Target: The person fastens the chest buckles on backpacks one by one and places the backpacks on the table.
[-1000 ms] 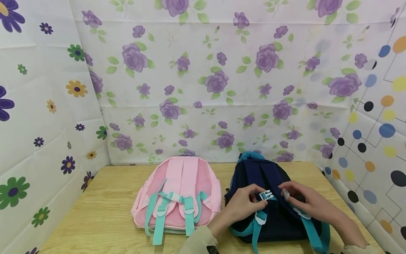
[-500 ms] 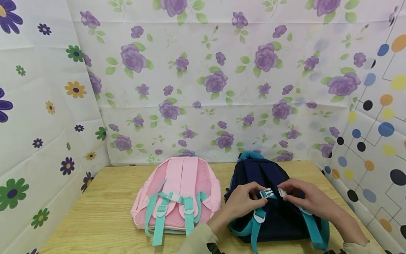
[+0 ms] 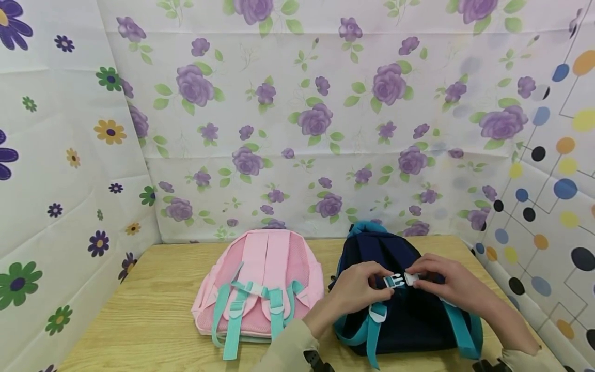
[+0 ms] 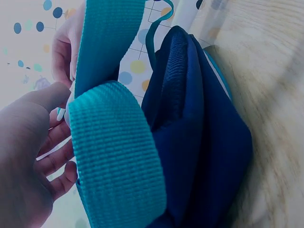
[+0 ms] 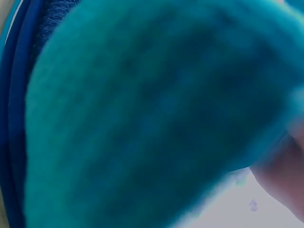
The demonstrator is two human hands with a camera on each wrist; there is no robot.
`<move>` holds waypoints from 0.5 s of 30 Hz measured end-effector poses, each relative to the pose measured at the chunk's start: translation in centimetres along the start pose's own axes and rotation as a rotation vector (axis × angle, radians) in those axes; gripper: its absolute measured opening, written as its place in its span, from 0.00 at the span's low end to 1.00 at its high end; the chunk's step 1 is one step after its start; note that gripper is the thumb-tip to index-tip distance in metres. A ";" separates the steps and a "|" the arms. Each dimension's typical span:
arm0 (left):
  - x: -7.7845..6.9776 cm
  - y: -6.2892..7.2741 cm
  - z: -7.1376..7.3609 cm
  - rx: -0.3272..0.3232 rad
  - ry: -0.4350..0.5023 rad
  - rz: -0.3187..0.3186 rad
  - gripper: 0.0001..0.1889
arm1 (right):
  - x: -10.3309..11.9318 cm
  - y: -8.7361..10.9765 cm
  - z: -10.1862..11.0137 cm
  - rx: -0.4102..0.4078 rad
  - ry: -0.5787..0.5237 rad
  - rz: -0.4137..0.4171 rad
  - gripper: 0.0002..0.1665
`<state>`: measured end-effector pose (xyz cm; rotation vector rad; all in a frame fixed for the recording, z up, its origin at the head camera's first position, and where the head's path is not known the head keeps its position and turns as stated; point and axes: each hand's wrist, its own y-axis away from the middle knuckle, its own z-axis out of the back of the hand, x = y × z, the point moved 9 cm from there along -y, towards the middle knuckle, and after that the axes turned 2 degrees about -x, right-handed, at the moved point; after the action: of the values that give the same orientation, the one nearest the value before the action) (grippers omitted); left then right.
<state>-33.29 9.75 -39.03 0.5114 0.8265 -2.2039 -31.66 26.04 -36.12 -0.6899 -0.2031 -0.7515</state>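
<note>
A navy backpack (image 3: 400, 330) with teal straps lies on the table at the right, its strap side up. Over its middle, my left hand (image 3: 358, 287) pinches the pronged half of a white buckle (image 3: 394, 281) on a teal strap. My right hand (image 3: 448, 281) pinches the white socket half (image 3: 411, 279), which faces the prongs across a small gap. In the left wrist view, a wide teal strap (image 4: 116, 152) hides part of the left hand (image 4: 28, 152) and most of the buckle. A blurred teal strap (image 5: 118, 118) fills most of the right wrist view.
Left of the navy backpack lies a pink backpack (image 3: 260, 248), its mint chest strap joined by a buckle (image 3: 256, 288). Both rest on a wooden table (image 3: 139, 310). Patterned cloth walls (image 3: 288, 129) stand behind and at both sides.
My right hand has turned the socket half toward the prongs and moved it slightly left. My left hand has moved a little right and up, so the buckle halves are closer together.
</note>
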 end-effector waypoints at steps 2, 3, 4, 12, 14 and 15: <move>-0.2 -0.1 -0.1 0.011 -0.019 -0.006 0.14 | 0.1 -0.1 0.0 0.001 0.013 -0.002 0.18; -0.3 -0.2 -0.1 0.019 -0.028 -0.009 0.14 | 0.2 -0.1 0.0 0.003 0.020 0.000 0.18; -0.4 -0.3 -0.2 0.028 -0.037 -0.012 0.15 | 0.3 -0.1 0.0 0.006 0.027 0.003 0.18; -0.9 -0.6 -0.6 0.070 -0.114 -0.038 0.16 | 1.1 -0.3 -0.3 0.019 0.021 0.046 0.18; -1.0 -0.7 -0.7 0.081 -0.131 -0.045 0.16 | 1.2 -0.4 -0.5 0.032 0.013 0.057 0.18; -1.0 -0.7 -0.8 0.088 -0.138 -0.046 0.16 | 1.2 -0.4 -0.5 0.037 0.012 0.061 0.18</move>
<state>-33.04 11.19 -38.74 0.3804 0.6769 -2.2970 -31.09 24.78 -35.81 -0.6532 -0.1841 -0.6916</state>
